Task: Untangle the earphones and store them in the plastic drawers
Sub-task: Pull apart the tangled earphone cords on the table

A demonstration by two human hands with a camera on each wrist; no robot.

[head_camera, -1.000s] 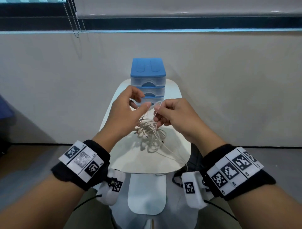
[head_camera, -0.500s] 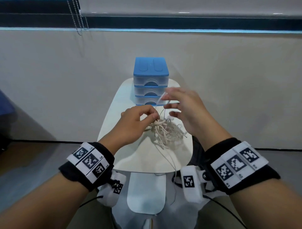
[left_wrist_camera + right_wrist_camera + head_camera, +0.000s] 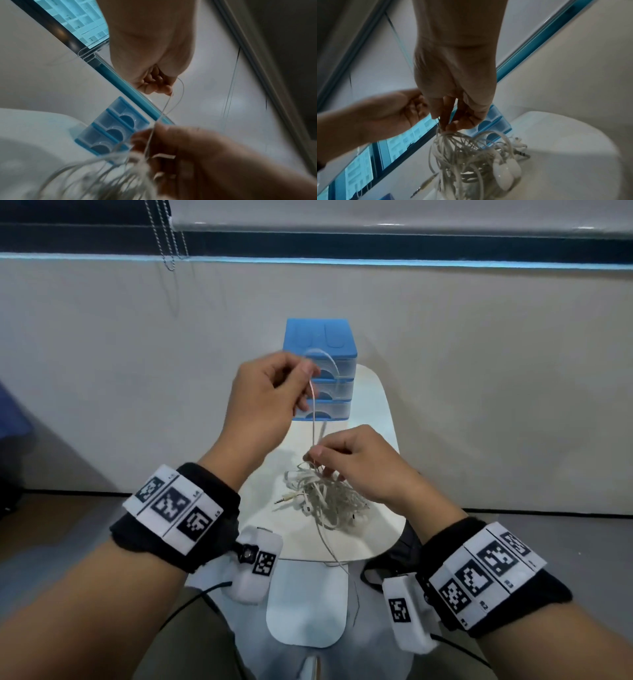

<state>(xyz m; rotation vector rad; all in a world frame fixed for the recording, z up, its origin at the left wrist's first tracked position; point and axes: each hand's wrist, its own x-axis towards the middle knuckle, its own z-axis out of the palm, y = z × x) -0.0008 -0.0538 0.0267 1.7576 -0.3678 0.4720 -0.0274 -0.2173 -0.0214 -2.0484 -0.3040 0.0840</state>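
Note:
A tangled bundle of white earphones (image 3: 325, 498) (image 3: 471, 159) lies on the small white table (image 3: 383, 419), with a jack plug poking out to its left. My left hand (image 3: 267, 402) (image 3: 164, 90) is raised in front of the drawers and pinches a loop of cable pulled up from the bundle. My right hand (image 3: 356, 460) (image 3: 453, 119) sits low, just above the tangle, pinching the same cable where it leaves the knot. The blue-topped plastic drawers (image 3: 322, 364) (image 3: 113, 131) stand at the table's far end, all three drawers closed.
A grey wall rises just behind the table, with a window sill and a bead chain (image 3: 168, 237) above. One cable strand (image 3: 330, 549) hangs over the table's near edge. Floor lies to both sides of the narrow table.
My left hand has risen from the bundle to in front of the drawers, drawing a cable loop up. My right hand has dropped from in front of the drawers onto the tangle.

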